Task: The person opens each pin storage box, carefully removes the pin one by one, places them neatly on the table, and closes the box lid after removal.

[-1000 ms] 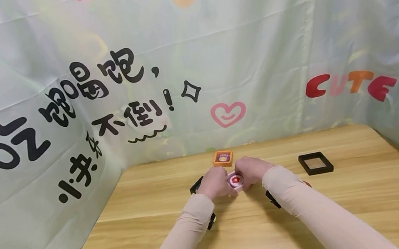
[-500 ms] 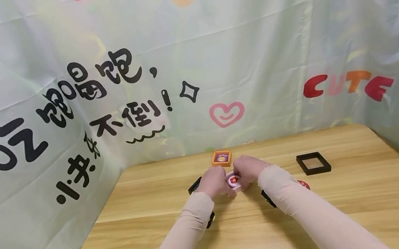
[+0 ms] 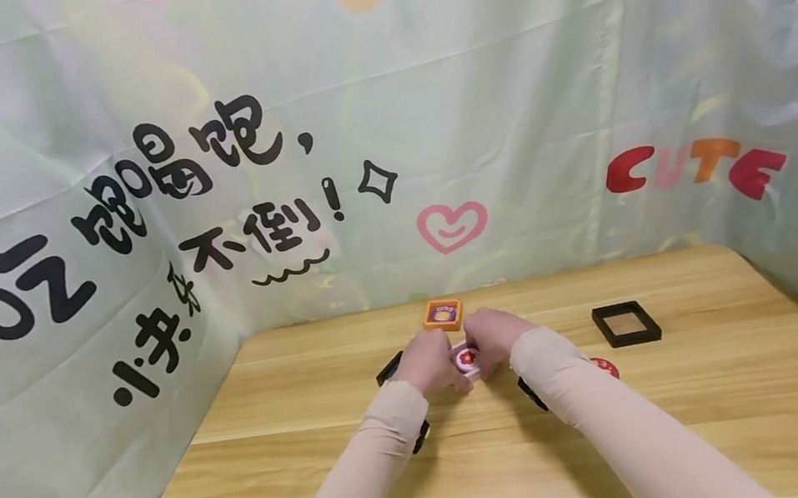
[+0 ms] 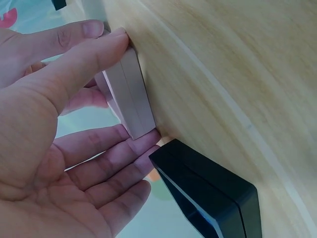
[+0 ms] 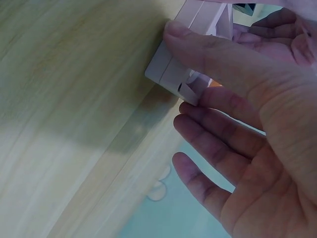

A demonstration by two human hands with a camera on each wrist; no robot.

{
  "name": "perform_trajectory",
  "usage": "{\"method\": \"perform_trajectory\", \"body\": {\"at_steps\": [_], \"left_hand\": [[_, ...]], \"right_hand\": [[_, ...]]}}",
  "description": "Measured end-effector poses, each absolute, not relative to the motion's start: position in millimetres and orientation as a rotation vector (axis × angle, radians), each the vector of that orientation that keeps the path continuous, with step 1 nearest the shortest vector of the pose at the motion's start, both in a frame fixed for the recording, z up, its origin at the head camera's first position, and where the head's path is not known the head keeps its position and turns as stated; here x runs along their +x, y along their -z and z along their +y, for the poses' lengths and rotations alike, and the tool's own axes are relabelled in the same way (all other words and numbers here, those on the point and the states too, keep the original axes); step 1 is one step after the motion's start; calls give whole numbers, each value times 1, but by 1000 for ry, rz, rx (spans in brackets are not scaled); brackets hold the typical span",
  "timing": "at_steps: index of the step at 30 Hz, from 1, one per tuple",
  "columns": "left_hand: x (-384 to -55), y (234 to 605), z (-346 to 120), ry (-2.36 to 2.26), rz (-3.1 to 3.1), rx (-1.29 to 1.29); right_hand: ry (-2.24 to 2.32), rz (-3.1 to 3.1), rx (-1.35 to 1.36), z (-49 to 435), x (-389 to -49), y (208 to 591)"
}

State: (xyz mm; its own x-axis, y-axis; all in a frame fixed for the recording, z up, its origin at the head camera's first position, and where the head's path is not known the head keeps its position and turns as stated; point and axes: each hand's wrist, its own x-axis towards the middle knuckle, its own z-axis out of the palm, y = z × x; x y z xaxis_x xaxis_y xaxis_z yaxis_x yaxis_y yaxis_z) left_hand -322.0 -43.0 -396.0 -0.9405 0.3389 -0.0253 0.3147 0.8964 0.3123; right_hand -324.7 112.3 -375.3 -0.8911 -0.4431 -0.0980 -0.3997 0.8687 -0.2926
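Observation:
A pink square display frame (image 4: pixel 131 94) sits on the wooden table between my two hands. Inside it shows a round white badge (image 3: pixel 467 359) with a red flower. From the left side my left hand (image 3: pixel 429 362) grips the frame, thumb on its near edge and fingertips at the far corner. Opposite it, my right hand (image 3: pixel 497 339) pinches the right side between thumb and index finger, its other fingers spread loosely in the right wrist view. The fingers hide parts of the frame's sides.
Behind the hands lies an orange frame (image 3: pixel 444 329) with a purple picture. A black frame (image 4: pixel 213 191) sits just left of my left hand. Further right is another black square frame (image 3: pixel 630 339), and a red round badge (image 3: pixel 606 366) is partly covered by my right sleeve.
Both hands keep their grip on the pink frame in nearly the same spot. The right forearm has shifted slightly left, uncovering more of the red badge.

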Motion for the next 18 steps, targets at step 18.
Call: {"method": "perform_trajectory", "body": {"at_steps": [18], "left_hand": [[-323,398,-43,-507,2978,523]], "right_hand": [[355,2885,-626,110,-324,372]]}}
